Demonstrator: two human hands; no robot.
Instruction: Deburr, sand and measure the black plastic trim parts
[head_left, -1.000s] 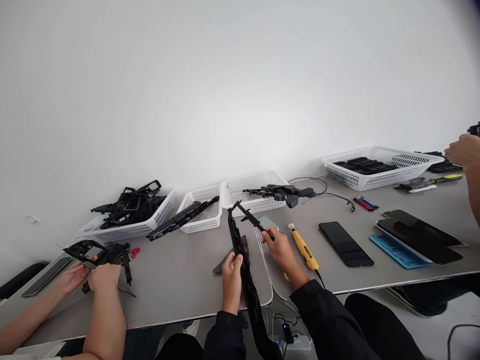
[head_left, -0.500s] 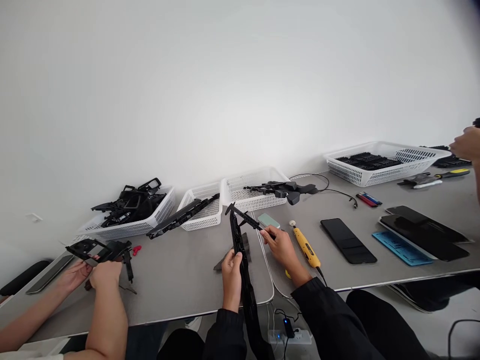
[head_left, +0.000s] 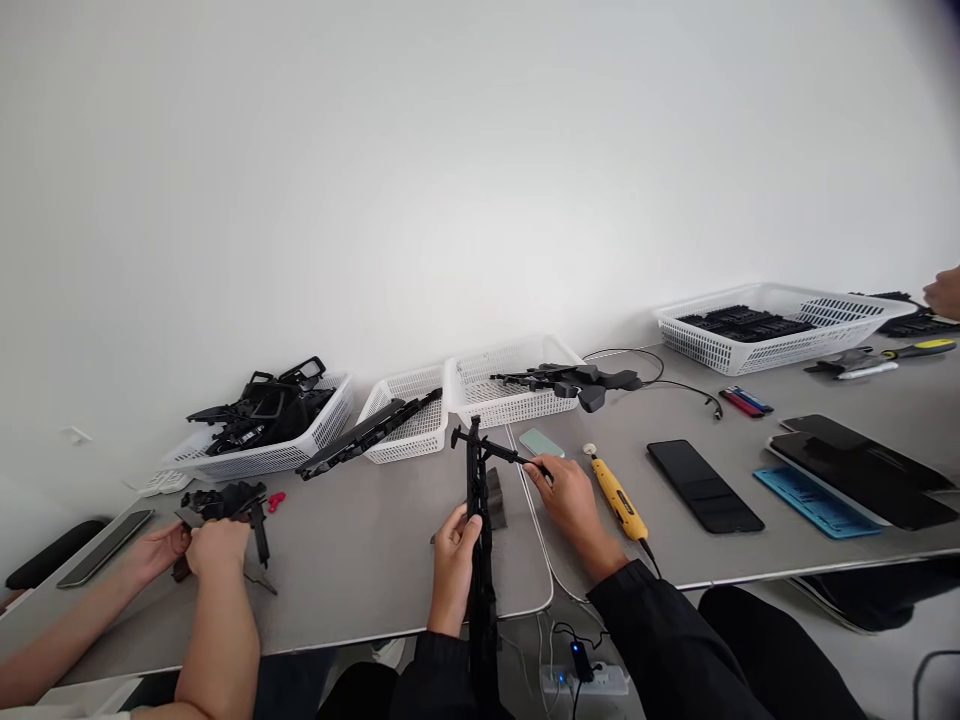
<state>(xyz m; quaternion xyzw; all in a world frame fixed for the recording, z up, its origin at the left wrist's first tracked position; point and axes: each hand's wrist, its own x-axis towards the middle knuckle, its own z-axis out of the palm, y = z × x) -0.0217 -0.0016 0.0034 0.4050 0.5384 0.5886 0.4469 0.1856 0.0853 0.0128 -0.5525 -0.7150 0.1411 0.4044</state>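
Observation:
My left hand (head_left: 454,555) is closed round a long black plastic part (head_left: 481,580), which stands nearly upright at the table's front edge. A black caliper (head_left: 499,452) is pinched by its right end in my right hand (head_left: 568,500). The caliper's jaws lie at the upper end of the long part; whether they touch it is too small to tell. Behind my left hand a dark grey block (head_left: 496,500) rests on the table. To the right of my right hand lies a yellow rotary tool (head_left: 619,498) with a round white tip.
White baskets (head_left: 322,435) with black parts line the wall, another basket (head_left: 720,358) at the back right. A green case (head_left: 541,443), a black panel (head_left: 705,487) and a blue tray (head_left: 817,503) lie rightward. A person's hands (head_left: 214,545) work at the left.
The long part has turned more upright, and the caliper now crosses its upper end at a flatter angle. The person at the left has lowered a black frame. The hand at the far right has moved outward.

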